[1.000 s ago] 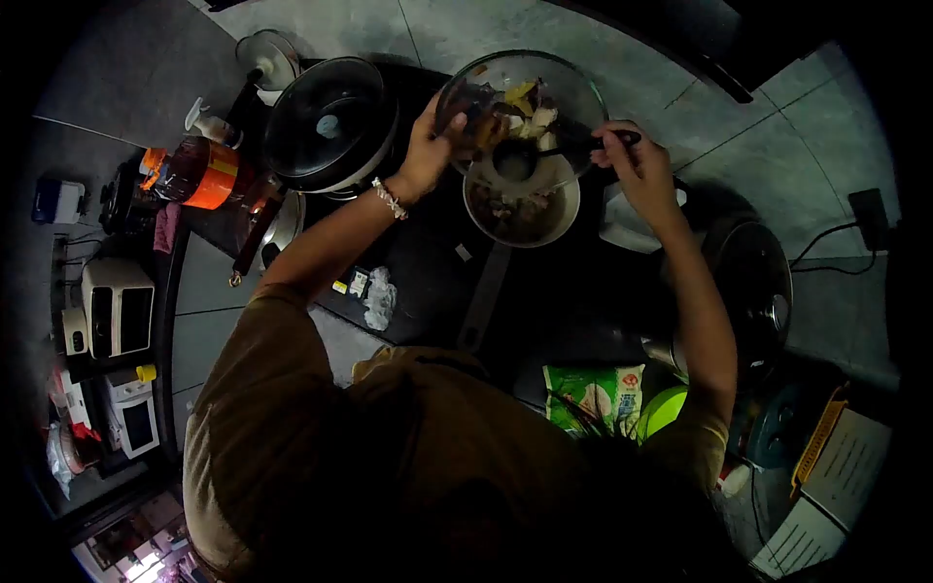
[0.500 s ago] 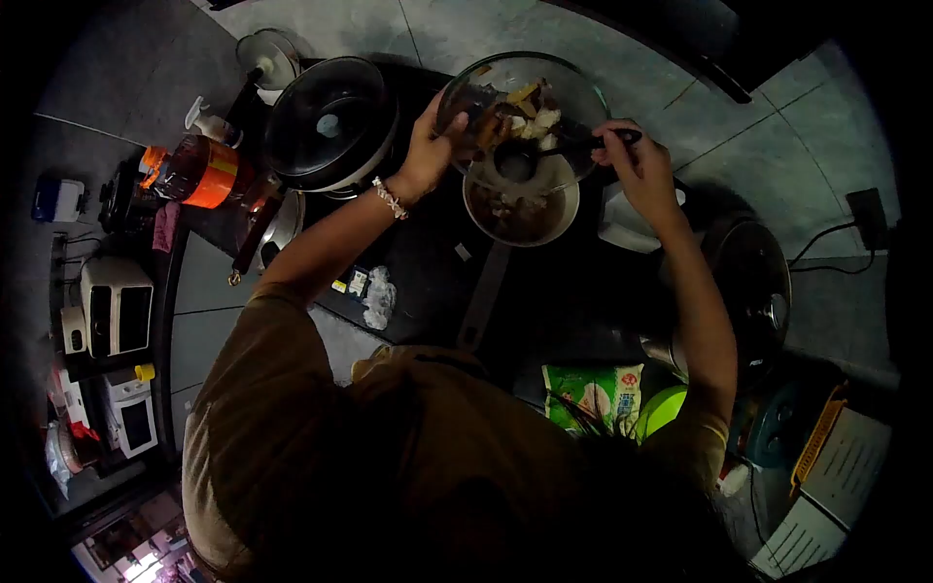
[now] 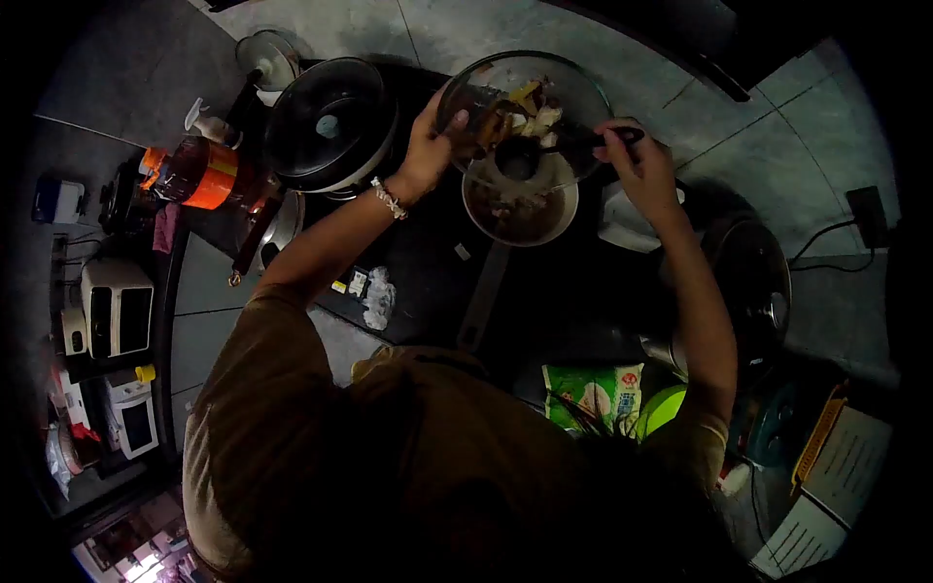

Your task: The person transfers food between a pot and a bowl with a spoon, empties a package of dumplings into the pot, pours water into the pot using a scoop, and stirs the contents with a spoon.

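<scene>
My R fingers [image 3: 616, 155] grip the ladle [image 3: 581, 144], long axis running L & slightly twd me, head overlapping the near side of the glass bowl [image 3: 573, 97], pinched at its L edge by my L fingers [image 3: 456, 121], w/ the pot [image 3: 570, 219] just below.

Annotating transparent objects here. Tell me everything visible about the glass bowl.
The bowl is round, wide and see-through, apparently glass, with no handle visible. It holds yellow, pale and brown food pieces. The left hand grips its left side. In view it overlaps the far part of the pot; whether they touch is unclear. A ladle in the right hand shows against its near part, contact uncertain. Its tilt is hard to judge.
</scene>
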`<action>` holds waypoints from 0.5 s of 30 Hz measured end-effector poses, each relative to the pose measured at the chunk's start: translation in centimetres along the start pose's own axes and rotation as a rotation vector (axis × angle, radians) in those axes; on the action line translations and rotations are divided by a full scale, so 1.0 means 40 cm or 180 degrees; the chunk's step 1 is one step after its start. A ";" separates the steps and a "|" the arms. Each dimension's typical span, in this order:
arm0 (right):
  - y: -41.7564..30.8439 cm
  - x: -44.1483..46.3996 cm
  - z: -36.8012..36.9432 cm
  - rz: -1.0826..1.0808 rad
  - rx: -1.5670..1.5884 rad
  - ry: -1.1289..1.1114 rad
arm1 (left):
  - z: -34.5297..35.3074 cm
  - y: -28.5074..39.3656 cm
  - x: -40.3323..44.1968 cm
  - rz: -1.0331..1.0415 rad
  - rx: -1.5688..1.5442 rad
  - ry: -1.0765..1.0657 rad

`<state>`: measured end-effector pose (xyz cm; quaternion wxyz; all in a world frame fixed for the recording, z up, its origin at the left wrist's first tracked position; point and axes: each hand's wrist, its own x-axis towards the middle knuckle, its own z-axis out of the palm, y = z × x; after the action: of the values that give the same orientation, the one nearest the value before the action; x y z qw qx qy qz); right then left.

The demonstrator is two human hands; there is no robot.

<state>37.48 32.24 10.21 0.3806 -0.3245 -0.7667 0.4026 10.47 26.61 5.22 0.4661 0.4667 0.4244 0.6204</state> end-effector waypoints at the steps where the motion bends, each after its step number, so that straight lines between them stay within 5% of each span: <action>1: -0.001 0.000 0.000 -0.0012 -0.0045 0.0011 | -0.005 -0.008 0.004 0.0000 0.0000 -0.0001; 15: 0.002 0.001 -0.006 -0.0175 -0.0146 0.0084 | 0.001 0.028 -0.004 -0.0034 0.0147 -0.0199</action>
<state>37.67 32.41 10.25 0.3940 -0.3171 -0.7793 0.3700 10.34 26.25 6.27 0.4715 0.4942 0.4263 0.5930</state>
